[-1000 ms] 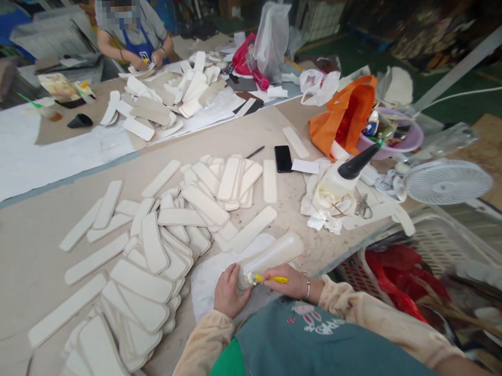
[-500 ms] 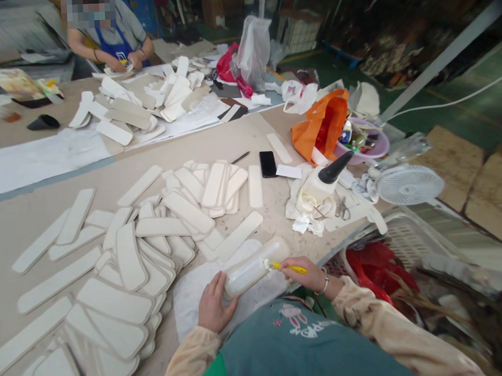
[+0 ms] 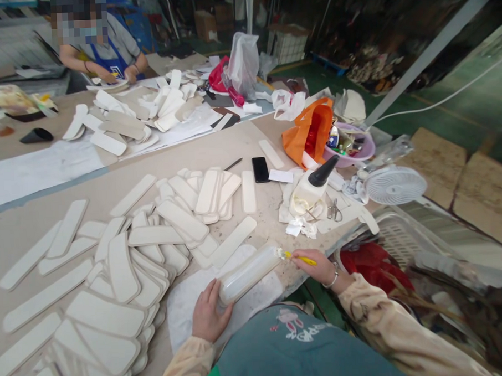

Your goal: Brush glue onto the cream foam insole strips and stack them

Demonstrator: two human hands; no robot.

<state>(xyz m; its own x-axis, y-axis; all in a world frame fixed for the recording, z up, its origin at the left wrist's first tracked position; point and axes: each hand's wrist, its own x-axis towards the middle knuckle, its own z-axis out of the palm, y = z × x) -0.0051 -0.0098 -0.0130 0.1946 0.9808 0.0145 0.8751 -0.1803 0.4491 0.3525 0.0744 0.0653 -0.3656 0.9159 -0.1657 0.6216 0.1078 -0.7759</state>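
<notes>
A long pale piece with rounded ends (image 3: 246, 277) lies on a white sheet (image 3: 189, 301) at the table's near edge. Its surface looks glossy and whitish. My left hand (image 3: 210, 310) grips the left end, thumb on the near side and fingers at the far side. In my right hand (image 3: 319, 266) is a small brush with a yellow handle (image 3: 302, 258), pinched in the fingers. White paste covers its bristles, which touch the piece's right end. A large heap of off-white strips (image 3: 123, 265) spreads left of my left hand.
Beyond my right hand stand a white glue bottle with a black nozzle (image 3: 309, 188), a phone (image 3: 260, 170), an orange bag (image 3: 307, 133), a purple basin (image 3: 359, 144) and a white fan (image 3: 395, 185). Across the table a co-worker (image 3: 107, 55) handles pale pieces.
The brush in my right hand has moved along the piece to its far right end. My left hand keeps its place at the left end. The view has shifted slightly.
</notes>
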